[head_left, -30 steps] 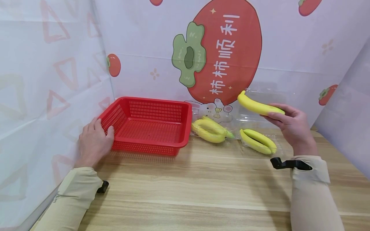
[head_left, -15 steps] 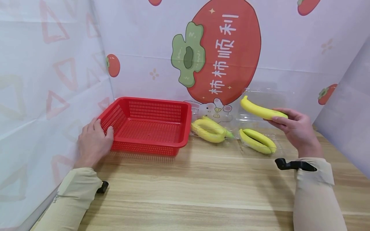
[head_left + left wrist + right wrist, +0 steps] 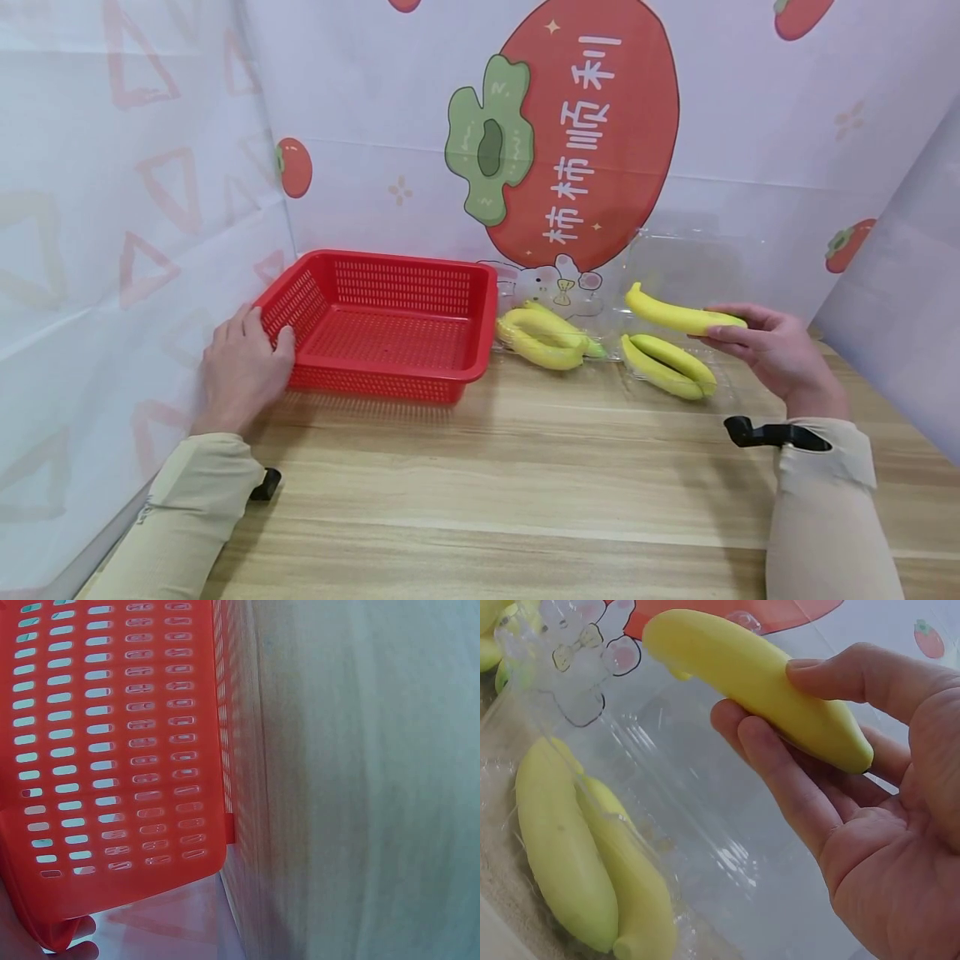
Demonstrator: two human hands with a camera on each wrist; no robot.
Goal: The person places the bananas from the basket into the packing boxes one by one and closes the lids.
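Note:
My right hand [image 3: 776, 354] pinches a yellow banana [image 3: 675, 315] near one end, thumb on top and fingers beneath, as the right wrist view shows. The banana is held level just above a clear plastic box [image 3: 720, 392], where two more bananas [image 3: 667, 367] lie side by side. At the far left, my left hand [image 3: 247, 362] grips the rim of a red plastic basket [image 3: 390, 364]. Fingertips [image 3: 79, 951] curl around that rim in the left wrist view. Nothing lies inside the basket.
Between basket and box, more bananas [image 3: 547, 337] sit in another clear plastic container against the printed back cloth [image 3: 360, 200]. The clear box's lid [image 3: 697, 258] stands raised behind it. Cloth walls [image 3: 90, 292] edge the wooden table [image 3: 480, 500].
My right hand has lowered the banana toward the clear box and shifted slightly right. The left hand and the basket have stayed put.

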